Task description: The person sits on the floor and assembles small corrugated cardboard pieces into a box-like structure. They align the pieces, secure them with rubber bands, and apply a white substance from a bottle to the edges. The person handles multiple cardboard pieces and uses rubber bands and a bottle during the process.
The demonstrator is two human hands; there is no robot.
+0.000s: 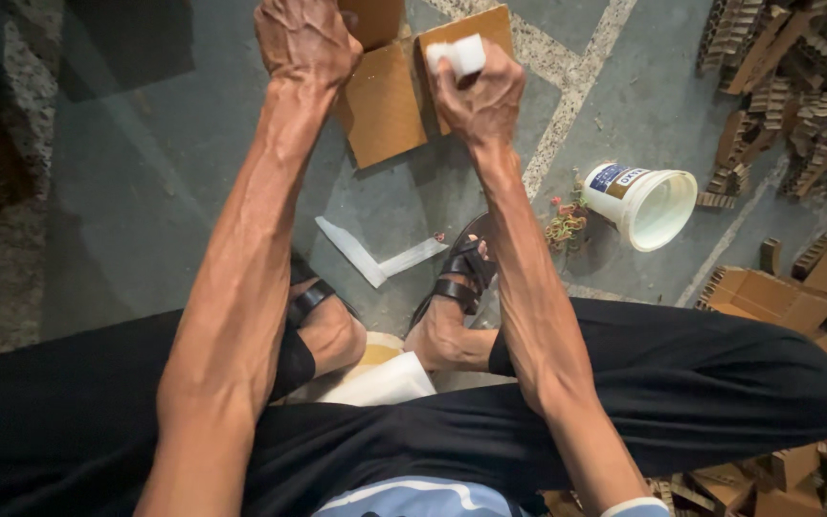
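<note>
My left hand (pixel 306 40) is closed as a fist over the upper edge of a brown cardboard piece (pixel 383 110) lying on the grey floor. My right hand (pixel 479 94) grips a small white block (pixel 458 56) and holds it against a second cardboard piece (pixel 476 29) beside the first. Both arms reach forward over my crossed legs in black trousers. What lies under the left palm is hidden.
A folded white paper strip (pixel 372 257) lies on the floor by my sandalled feet. A white plastic tub (pixel 645 199) lies on its side at right, with coloured rubber bands (pixel 565 226) next to it. Piles of corrugated cardboard pieces (pixel 796 86) fill the right side.
</note>
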